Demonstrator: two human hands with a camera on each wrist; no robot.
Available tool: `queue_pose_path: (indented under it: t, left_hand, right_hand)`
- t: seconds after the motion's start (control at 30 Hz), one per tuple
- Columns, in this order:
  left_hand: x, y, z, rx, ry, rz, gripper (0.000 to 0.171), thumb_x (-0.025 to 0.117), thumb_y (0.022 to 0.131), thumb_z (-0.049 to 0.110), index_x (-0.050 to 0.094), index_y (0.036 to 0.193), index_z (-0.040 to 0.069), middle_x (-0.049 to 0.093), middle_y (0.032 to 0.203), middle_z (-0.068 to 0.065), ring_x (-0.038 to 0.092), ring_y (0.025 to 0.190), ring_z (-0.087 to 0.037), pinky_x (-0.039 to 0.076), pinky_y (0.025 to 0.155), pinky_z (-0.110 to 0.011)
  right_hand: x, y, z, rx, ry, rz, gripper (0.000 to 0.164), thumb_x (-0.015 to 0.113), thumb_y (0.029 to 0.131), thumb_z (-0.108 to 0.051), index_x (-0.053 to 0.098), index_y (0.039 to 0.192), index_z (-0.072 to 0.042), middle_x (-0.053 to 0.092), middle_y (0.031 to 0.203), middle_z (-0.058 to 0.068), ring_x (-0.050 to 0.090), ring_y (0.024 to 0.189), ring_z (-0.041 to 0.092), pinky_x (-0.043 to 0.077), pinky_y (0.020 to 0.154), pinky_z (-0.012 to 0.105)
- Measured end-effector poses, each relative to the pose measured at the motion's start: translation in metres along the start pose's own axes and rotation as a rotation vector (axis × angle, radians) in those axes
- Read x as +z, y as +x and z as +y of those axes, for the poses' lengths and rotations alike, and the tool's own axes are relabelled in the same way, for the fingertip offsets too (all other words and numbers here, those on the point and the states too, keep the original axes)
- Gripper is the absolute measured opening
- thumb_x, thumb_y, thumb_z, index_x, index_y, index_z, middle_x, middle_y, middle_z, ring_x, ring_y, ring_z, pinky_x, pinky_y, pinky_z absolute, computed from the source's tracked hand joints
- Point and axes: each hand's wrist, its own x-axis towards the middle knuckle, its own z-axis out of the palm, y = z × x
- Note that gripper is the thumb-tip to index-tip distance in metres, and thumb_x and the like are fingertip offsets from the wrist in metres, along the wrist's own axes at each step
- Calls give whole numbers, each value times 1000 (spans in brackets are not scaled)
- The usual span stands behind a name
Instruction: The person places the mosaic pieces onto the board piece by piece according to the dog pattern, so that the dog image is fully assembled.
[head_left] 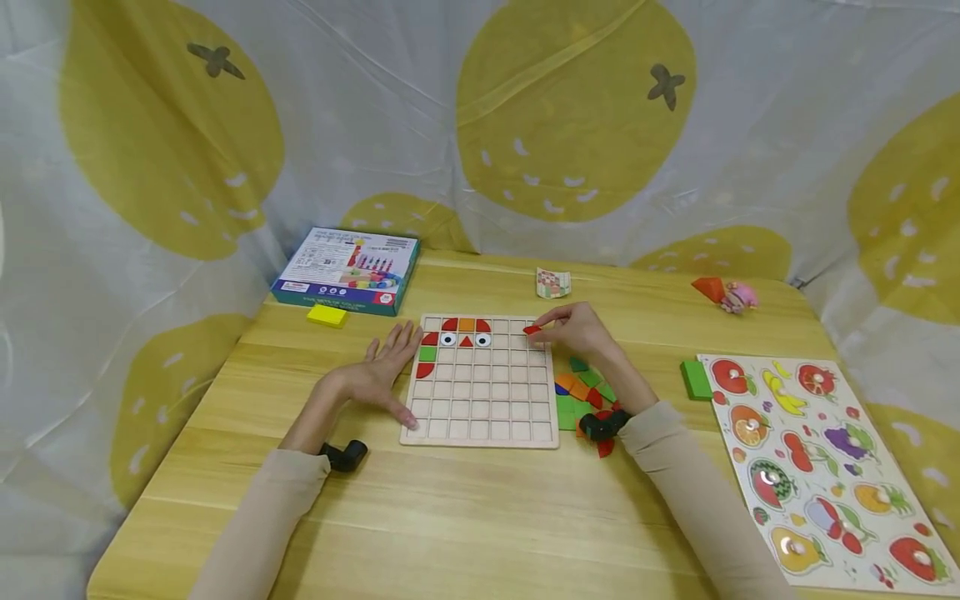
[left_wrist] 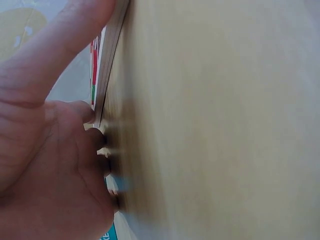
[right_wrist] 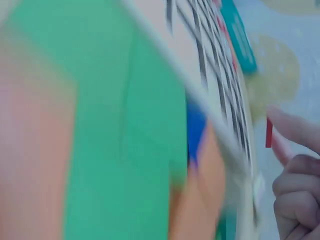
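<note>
A wooden grid board lies in the middle of the table. In its upper left cells sit red pieces, an orange square, a green square and two round eye pieces. My left hand rests spread along the board's left side, thumb on the lower left corner; the left wrist view shows the thumb at the board's edge. Between thumb and forefinger my right hand pinches a small red piece over the board's upper right corner.
Right of the board lies a pile of coloured pieces, partly under my right wrist. A fruit puzzle board and green blocks are farther right. At the back stand a box, yellow blocks, a picture card and a pink toy.
</note>
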Motion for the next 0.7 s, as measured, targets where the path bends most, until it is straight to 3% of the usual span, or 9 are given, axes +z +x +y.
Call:
queue_pose_path:
  t: [0.13, 0.27, 0.47, 0.7]
  left_hand:
    - [0, -1, 0, 2, -1, 3, 143, 85, 60, 57, -13, 154, 11, -25, 160, -16, -23, 147, -38, -12, 116, -64]
    - [0, 0, 1, 0, -7, 2, 143, 85, 60, 56, -13, 154, 11, -25, 160, -15, -23, 147, -37, -13, 116, -64]
    - [0, 1, 0, -8, 0, 0, 145, 85, 59, 57, -13, 154, 11, -26, 159, -15, -24, 147, -37, -13, 117, -63]
    - [1, 1, -2, -9, 1, 2, 144, 85, 59, 58, -14, 154, 12, -26, 159, -14, -24, 147, -36, -13, 117, -63]
  right_hand:
    - [28, 3, -14, 31, 18, 5, 27, 88, 69, -25, 75, 85, -8, 51, 59, -2, 42, 62, 16, 31, 53, 26]
    - [45, 5, -19, 4, -67, 37, 26, 88, 68, -29, 75, 78, -8, 67, 74, 4, 49, 68, 18, 35, 53, 25]
    - [46, 7, -19, -15, -106, 51, 26, 89, 67, -32, 75, 77, -12, 64, 73, 4, 45, 61, 18, 33, 51, 26]
    - [44, 10, -15, -63, -21, -21, 22, 86, 71, -17, 79, 91, -11, 72, 100, 7, 29, 51, 13, 24, 50, 25]
